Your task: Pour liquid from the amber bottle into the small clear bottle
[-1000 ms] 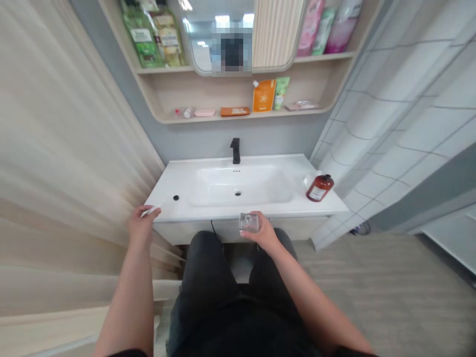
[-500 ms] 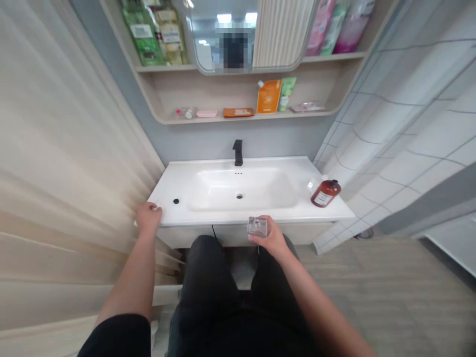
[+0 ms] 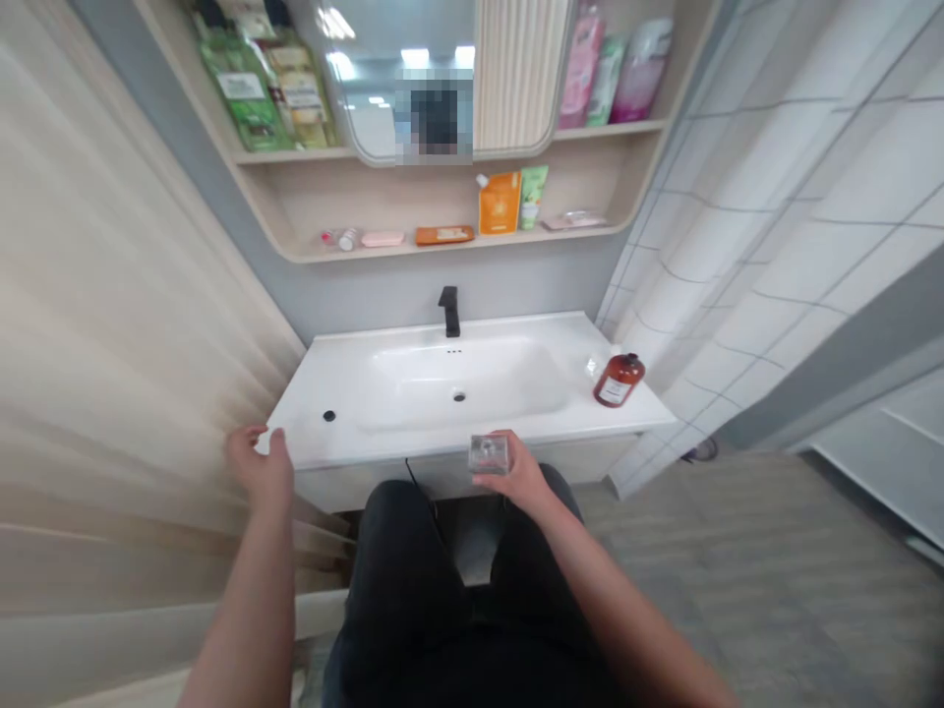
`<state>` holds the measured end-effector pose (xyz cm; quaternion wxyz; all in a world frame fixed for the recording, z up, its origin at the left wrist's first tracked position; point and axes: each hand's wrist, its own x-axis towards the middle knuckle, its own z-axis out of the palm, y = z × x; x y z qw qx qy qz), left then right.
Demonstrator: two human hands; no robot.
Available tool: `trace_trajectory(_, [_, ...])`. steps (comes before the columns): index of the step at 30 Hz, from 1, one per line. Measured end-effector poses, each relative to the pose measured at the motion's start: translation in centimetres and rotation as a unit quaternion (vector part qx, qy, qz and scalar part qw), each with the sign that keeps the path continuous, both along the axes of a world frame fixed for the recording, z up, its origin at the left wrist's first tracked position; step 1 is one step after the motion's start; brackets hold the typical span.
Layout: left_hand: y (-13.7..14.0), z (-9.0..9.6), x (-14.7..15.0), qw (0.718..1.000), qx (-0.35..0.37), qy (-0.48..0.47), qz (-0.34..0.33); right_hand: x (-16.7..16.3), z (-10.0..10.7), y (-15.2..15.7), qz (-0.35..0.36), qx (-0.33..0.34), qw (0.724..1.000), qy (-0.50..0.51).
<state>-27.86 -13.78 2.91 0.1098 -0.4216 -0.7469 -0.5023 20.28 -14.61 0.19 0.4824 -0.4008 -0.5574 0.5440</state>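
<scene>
My right hand (image 3: 516, 470) is closed around a small clear, boxy glass-like container (image 3: 488, 454), held just in front of the counter's front edge. At the left end of the white washbasin counter (image 3: 302, 438) is my left hand (image 3: 262, 464), thumb and fingers apart, with nothing visible between them. A small black round piece (image 3: 328, 416) lies on the counter to the right of that hand. Far to the right stands an amber bottle (image 3: 618, 382) with a black top and a white label, beside a clear object (image 3: 592, 366) too blurred to name.
A black faucet (image 3: 449, 311) rises behind the sunken basin (image 3: 501, 388). Above it, a mirror cabinet shelf (image 3: 369, 253) carries an orange pouch (image 3: 500, 204), a green tube (image 3: 532, 197) and several bottles. A pale curtain (image 3: 147, 295) hangs close on the left, a tiled wall (image 3: 708, 246) on the right.
My left hand's fingers have gone from closed to spread, at the counter's left end. My right hand still holds the clear container. The whole view has shifted slightly.
</scene>
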Motion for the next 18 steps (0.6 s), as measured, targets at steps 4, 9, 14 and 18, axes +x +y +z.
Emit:
trace_trajectory(4, [-2.1,0.3,10.2,0.937,-0.011,-0.047,-0.346,-0.9,0.5,-0.2,0.030,0.026,0.999,0.031])
trace_trajectory(9, [-3.3,-0.5,20.6,0.784,-0.126,-0.209,-0.570,-2.8,1.2,-0.4,0.045,0.063,0.996,0.043])
trace_trajectory(14, [-3.3,-0.5,24.2,0.787,-0.111,-0.263,-0.547,-4.0,1.9,-0.3,0.034,0.090,0.995,0.004])
trace_trajectory(18, [-3.3,0.0,25.0,0.765,-0.075,-0.319,-0.555,-4.5,2.3,-0.2,0.011,0.146,0.987,-0.068])
